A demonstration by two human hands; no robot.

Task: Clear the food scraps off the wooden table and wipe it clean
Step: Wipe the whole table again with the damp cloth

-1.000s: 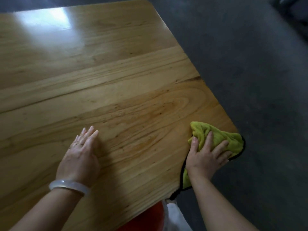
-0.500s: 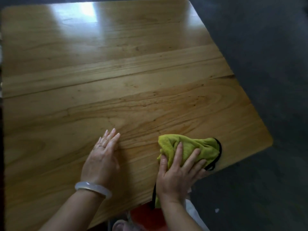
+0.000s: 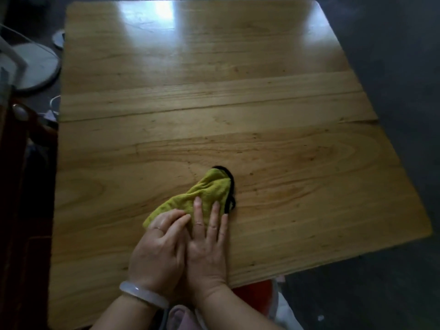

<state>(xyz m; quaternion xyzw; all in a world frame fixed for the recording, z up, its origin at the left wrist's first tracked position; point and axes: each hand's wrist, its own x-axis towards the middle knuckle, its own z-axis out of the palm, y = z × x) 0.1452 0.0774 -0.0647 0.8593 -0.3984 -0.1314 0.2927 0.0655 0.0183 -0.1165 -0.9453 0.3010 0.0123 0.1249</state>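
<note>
A yellow-green cloth with a black hem lies bunched on the wooden table, near the middle of its front half. My right hand presses flat on the cloth's near end, fingers straight. My left hand, with a pale bangle on the wrist, lies beside it and touches the cloth's left corner with its fingers. The two hands touch each other. No food scraps show on the tabletop.
A white round fan base stands on the dark floor left of the table. Dark wooden furniture runs along the left edge. A red object and white bag sit under the table's near edge. Dark floor lies on the right.
My right hand has slid the cloth left from the table's right front corner toward the middle. My left hand has moved right and now touches the cloth. The view has shifted left.
</note>
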